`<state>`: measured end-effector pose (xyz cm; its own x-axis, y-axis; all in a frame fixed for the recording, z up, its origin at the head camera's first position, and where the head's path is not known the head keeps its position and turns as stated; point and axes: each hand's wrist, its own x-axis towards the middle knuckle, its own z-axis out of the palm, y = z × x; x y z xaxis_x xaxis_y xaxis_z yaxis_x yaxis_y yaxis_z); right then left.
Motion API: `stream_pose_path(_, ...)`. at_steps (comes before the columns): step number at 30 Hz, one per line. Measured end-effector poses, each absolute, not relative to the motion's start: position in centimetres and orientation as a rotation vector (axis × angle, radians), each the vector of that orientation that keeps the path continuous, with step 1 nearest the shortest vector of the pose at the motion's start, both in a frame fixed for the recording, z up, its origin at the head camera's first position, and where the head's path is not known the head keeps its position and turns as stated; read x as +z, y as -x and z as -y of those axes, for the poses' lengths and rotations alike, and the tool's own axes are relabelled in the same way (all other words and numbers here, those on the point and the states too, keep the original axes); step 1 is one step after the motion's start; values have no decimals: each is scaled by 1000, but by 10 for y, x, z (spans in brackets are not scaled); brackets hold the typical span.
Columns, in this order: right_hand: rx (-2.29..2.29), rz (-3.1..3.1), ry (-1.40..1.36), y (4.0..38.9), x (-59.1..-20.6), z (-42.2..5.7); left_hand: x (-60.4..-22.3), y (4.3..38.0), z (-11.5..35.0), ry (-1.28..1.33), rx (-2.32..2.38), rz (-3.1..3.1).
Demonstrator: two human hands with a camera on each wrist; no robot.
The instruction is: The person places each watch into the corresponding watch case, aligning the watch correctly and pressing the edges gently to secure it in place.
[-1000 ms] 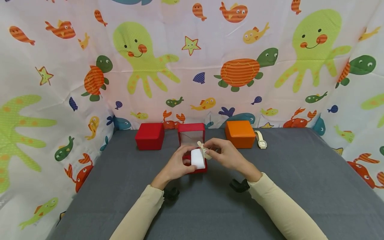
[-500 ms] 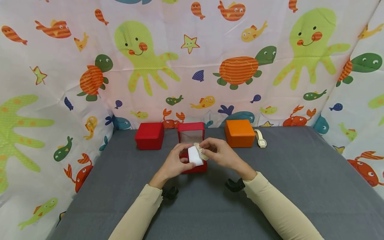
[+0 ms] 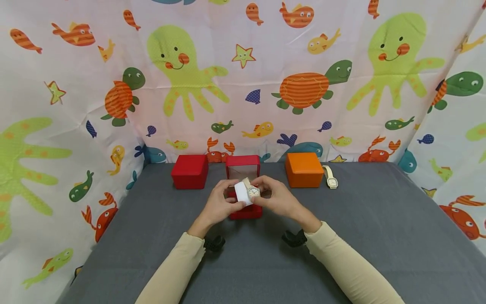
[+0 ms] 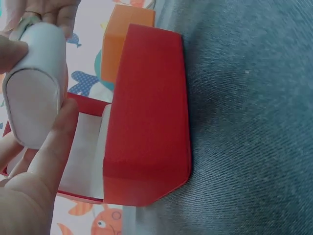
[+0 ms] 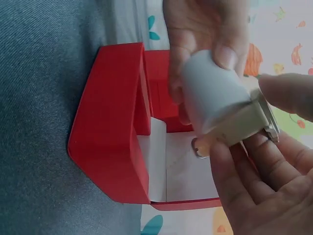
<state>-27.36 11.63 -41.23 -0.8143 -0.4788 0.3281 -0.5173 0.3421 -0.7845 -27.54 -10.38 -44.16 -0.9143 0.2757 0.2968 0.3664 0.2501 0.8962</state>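
Over the open red watch box (image 3: 246, 213), my left hand (image 3: 217, 207) grips a white watch cushion (image 3: 242, 194), tilted, between thumb and fingers. My right hand (image 3: 282, 202) pinches a cream-strapped watch (image 3: 253, 192), its dial turned up toward the head camera. In the right wrist view, the cream strap (image 5: 239, 122) lies against one end of the cushion (image 5: 210, 93), with the thumb and fingers around it. The left wrist view shows the cushion's bare flat end (image 4: 33, 107); there the watch is mostly hidden behind it.
A closed red box (image 3: 190, 172) stands at the back left of the grey tabletop (image 3: 250, 270). At the back right is a closed orange box (image 3: 305, 170), with a second cream watch (image 3: 332, 182) lying beside it. A sea-animal curtain (image 3: 235, 93) hangs behind and along both sides.
The cushion has moved slightly up and left and tilted. My right hand has turned the watch from edge-on to dial-up against the cushion's right end.
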Motion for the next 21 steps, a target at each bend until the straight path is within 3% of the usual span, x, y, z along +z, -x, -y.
stream_pose_path(21, 1119, 2353, -1113, 275, -417, -112, -434, 277, 107, 572, -1893, 2424)
